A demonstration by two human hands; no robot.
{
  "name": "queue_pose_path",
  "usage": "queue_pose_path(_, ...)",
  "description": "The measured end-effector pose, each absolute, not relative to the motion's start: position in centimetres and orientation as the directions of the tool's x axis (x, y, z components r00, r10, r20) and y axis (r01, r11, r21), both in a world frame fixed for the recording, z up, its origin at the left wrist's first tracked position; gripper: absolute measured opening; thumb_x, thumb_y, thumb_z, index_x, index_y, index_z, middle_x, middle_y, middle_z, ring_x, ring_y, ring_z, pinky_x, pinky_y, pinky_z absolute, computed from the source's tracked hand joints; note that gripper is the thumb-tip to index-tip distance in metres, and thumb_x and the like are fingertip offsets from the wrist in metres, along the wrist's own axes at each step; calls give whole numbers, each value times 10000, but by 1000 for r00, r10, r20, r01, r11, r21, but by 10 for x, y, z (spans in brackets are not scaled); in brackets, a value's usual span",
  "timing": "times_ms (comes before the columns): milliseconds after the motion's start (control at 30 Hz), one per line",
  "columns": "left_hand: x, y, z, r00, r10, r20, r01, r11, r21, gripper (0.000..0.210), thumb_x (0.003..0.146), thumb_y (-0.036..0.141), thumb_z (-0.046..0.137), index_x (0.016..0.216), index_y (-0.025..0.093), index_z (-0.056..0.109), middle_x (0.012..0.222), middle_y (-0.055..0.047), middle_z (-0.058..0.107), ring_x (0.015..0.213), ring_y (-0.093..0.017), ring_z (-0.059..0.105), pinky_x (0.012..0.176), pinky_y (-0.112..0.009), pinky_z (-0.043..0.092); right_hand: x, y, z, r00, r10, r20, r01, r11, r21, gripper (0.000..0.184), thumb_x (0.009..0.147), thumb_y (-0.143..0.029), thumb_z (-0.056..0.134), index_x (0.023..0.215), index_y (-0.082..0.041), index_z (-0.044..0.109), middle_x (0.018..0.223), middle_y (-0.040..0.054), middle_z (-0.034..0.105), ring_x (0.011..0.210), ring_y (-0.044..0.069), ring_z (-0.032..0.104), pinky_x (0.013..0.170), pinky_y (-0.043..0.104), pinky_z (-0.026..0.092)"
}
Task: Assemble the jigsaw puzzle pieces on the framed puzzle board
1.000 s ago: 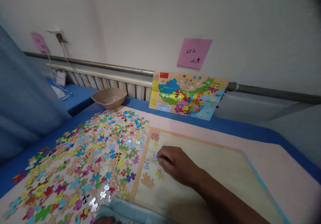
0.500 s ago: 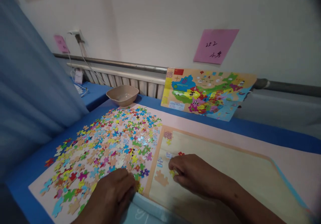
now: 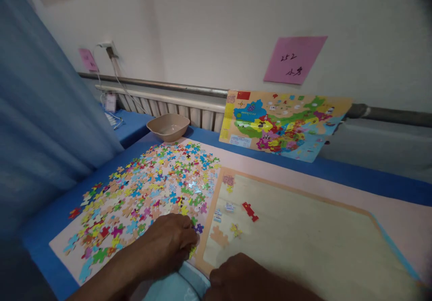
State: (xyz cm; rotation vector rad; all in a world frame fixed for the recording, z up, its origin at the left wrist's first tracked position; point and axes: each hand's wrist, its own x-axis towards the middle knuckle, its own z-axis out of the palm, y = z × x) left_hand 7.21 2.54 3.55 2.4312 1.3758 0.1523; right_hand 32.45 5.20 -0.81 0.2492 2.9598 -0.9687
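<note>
My left hand is closed over the right edge of the loose jigsaw pieces, close to the puzzle board's left border; what its fingers hold, if anything, is hidden. A yellow-green piece shows just beneath its fingertips. My right hand, dark and curled, is over the board's near edge, its fingertips hidden. On the puzzle board, with its tan border, lie a yellow piece, a red piece, joined tan pieces and a few white-blue printed pieces.
A coloured map picture leans against the wall rail behind the board. A beige bowl stands at the back left. Light-blue cloth is at the near edge. A blue curtain hangs on the left.
My right hand has let go of the yellow piece, which now lies on the board, and has drawn back toward me. My left hand has shifted right, toward the board's border.
</note>
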Motion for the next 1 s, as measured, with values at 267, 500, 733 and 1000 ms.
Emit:
queue_pose_path(267, 72, 23, 28, 502, 864, -27, 776, -437, 455, 240, 719, 9, 596, 809, 224, 538, 874, 10, 634, 810, -173, 544, 699, -324, 293, 322, 52, 2, -939, 204, -276, 342, 609, -715, 282, 812, -176, 758, 653, -196, 527, 527, -66, 444, 481, 100, 426, 481, 257, 276)
queue_pose_path(500, 79, 28, 37, 409, 912, -12, 709, -310, 634, 286, 697, -11, 558, 822, 227, 654, 831, 34, 691, 811, -152, 607, 734, -278, 360, 333, 94, 35, -889, 458, 11, 234, 473, -849, 148, 856, -201, 678, 986, -213, 746, 793, -25, 673, 684, 117, 587, 649, 246, 408)
queue_pose_path(733, 101, 52, 23, 400, 916, -31, 570, -222, 791, 348, 711, 8, 520, 843, 225, 757, 886, 39, 787, 857, -138, 720, 805, -228, 466, 348, 119, 34, -818, 561, 126, 416, 729, -543, 32, 891, -186, 671, 923, -189, 667, 858, 20, 658, 796, 188, 574, 729, 338, 357)
queue_pose_path(1000, 123, 39, 24, 426, 895, -132, 636, -192, 747, 241, 725, 8, 547, 739, 210, 678, 754, 58, 677, 704, -106, 603, 666, -214, 389, 342, 117, 24, -910, 413, 36, 366, 841, -400, 82, 982, -288, 677, 970, -207, 680, 966, 34, 641, 905, 224, 554, 797, 370, 366)
